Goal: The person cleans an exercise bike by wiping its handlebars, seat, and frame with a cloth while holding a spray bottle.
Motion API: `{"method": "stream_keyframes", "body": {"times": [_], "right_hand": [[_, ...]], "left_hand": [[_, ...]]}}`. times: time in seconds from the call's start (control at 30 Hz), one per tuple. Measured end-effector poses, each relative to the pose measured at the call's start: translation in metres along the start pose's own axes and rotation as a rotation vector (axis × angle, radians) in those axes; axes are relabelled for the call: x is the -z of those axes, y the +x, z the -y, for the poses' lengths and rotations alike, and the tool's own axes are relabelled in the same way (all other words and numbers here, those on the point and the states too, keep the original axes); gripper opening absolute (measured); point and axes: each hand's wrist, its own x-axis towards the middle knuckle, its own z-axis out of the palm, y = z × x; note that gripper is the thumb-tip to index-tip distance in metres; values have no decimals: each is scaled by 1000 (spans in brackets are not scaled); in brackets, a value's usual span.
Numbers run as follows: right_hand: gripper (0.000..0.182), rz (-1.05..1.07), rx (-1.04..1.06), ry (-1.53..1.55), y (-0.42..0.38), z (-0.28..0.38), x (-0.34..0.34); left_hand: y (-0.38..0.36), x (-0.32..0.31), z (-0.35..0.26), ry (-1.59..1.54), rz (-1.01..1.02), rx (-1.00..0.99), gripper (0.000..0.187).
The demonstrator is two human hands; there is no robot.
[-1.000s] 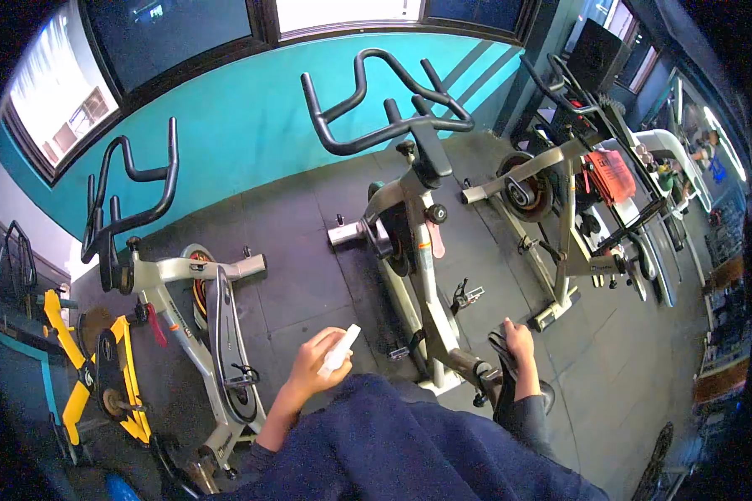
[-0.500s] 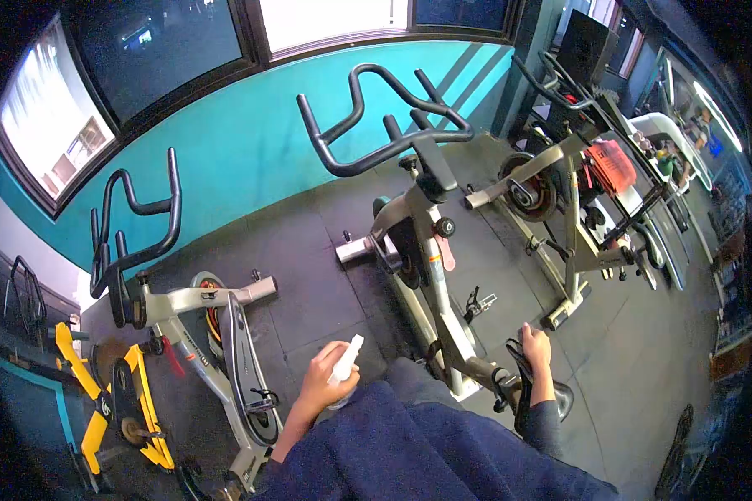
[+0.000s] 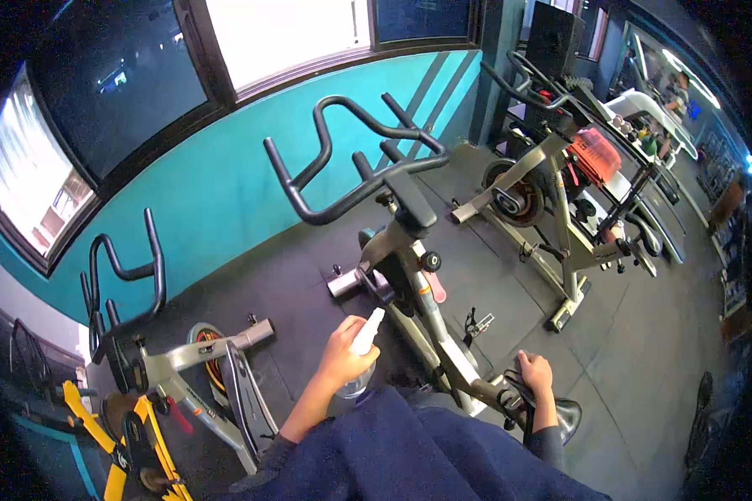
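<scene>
My left hand (image 3: 348, 355) is wrapped round a spray bottle with a white trigger head (image 3: 367, 332). The bottle's clear body (image 3: 356, 383) shows below the fingers, close to my dark blue top. My right hand (image 3: 536, 373) is closed beside the black saddle (image 3: 569, 417) of the middle exercise bike (image 3: 433, 319). A dark, limp strip (image 3: 522, 387), perhaps cloth, hangs from its fingers, and its exact kind is not clear. The bike's black handlebar (image 3: 342, 199) stands ahead, apart from both hands.
Another grey bike (image 3: 192, 376) stands to the left, with a yellow frame (image 3: 88, 417) beside it. On the right is a third bike (image 3: 560, 213), near a red basket (image 3: 595, 154). A teal wall (image 3: 217, 225) runs under the windows. A person (image 3: 678, 93) is at the far right.
My left hand has raised the spray bottle up and to the right, so more of its clear body shows. My right hand has moved slightly downward beside the saddle. The view has shifted right.
</scene>
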Motion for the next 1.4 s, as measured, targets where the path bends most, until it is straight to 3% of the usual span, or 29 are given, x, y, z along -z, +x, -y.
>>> {"method": "stream_keyframes", "body": {"times": [0.2,0.37,0.47,0.53,0.6,0.67,0.7,0.73,0.8,0.87,0.93,1.0,1.13,1.23,1.4], "right_hand": [[52,-12,21,98,-3,3,5],[52,69,53,85,7,5,5],[50,160,54,135,10,16,16],[50,226,43,163,8,26,20],[50,80,124,447,10,35,18],[52,37,131,457,46,25,-24],[51,33,117,708,60,31,-39],[51,28,100,959,57,55,-30],[47,62,154,1020,38,116,18],[43,-57,280,1034,61,147,-3],[42,-297,557,866,69,188,-6],[44,-387,783,753,78,228,-3],[46,-365,859,667,109,282,-26],[47,-344,891,496,126,286,-53],[39,-418,802,11,117,290,-44]], "left_hand": [[61,-13,6,-15,54,18,31],[89,-33,13,82,-54,-173,46],[94,-47,27,25,-12,-12,47],[96,-48,23,25,-31,-12,45],[101,-49,30,100,54,11,64],[103,-51,27,100,20,-3,64],[105,-52,24,63,-37,-33,51],[105,-51,21,26,-92,-61,39],[100,-46,17,23,-90,-64,37],[94,-44,22,24,-84,-71,35],[81,-42,31,-106,-4,82,30],[69,-38,38,-125,5,76,27],[55,-33,43,-116,27,72,26],[50,-31,44,-193,21,156,27],[55,-28,46,-240,30,183,27]]}}
